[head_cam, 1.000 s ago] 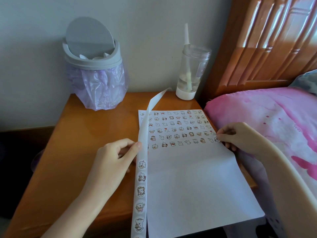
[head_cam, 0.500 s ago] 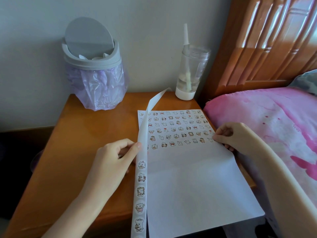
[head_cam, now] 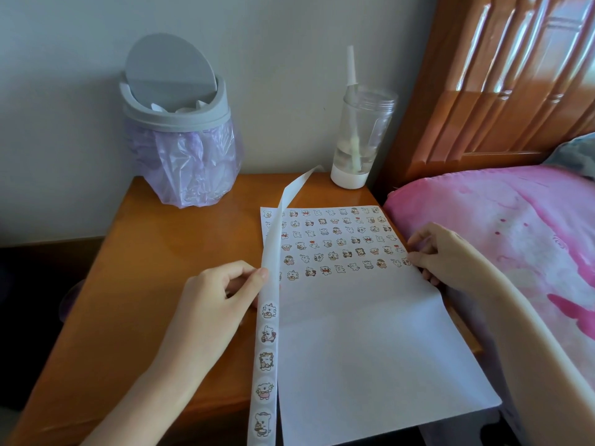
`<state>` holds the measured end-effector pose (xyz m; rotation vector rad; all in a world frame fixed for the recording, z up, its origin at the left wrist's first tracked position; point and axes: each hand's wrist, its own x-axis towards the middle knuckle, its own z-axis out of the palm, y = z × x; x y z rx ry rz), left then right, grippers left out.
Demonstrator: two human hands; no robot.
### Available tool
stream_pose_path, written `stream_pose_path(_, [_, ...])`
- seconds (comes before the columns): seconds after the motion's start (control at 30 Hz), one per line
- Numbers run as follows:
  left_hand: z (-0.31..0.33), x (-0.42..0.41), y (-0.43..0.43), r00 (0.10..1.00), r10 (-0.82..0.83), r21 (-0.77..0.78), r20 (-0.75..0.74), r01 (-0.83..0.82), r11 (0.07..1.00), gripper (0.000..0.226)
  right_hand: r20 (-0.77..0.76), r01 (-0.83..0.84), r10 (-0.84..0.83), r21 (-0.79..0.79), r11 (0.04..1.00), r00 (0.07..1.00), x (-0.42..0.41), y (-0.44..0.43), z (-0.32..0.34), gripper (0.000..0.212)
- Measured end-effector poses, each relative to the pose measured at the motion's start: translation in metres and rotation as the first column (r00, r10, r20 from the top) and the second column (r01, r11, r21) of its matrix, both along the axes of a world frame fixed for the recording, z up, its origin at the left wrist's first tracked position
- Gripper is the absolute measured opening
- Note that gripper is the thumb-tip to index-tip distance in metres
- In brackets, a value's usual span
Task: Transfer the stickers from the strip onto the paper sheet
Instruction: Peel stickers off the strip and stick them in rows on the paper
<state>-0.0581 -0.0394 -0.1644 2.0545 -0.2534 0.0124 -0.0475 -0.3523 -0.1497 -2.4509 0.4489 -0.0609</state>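
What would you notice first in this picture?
A paper sheet lies on the wooden table, its far half covered in rows of tiny animal stickers. Along its left edge runs a long sticker strip, pinched by the left hand; the right hand rests at the right edge.

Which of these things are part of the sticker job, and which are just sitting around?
In use: long white sticker strip, pinched by the left hand; white paper sheet with rows of small stickers; right hand at its right edge.
Lying about: grey swing-lid bin with purple bag; clear plastic bottle with white base; pink bedding.
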Motion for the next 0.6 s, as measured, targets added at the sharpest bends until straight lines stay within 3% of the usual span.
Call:
stream_pose_path(0.4, [-0.001,0.0,0.001,1.0,0.003,-0.012,-0.004,-0.003,1.0,0.022,0.018,-0.011,0.012,-0.078,0.997,1.0,0.0,0.001,-0.002,0.009])
stream_pose_path(0.5, [-0.002,0.001,0.002,1.0,0.006,-0.055,-0.012,-0.007,0.998,0.022,0.254,0.05,-0.014,-0.135,0.99,0.967,-0.002,0.013,0.004,0.007])
stream_pose_path(0.6, [0.001,0.002,0.003,0.999,0.037,-0.156,-0.014,-0.039,0.987,0.023,0.417,-0.031,0.012,0.04,0.999,0.909,-0.006,0.05,0.018,0.008])
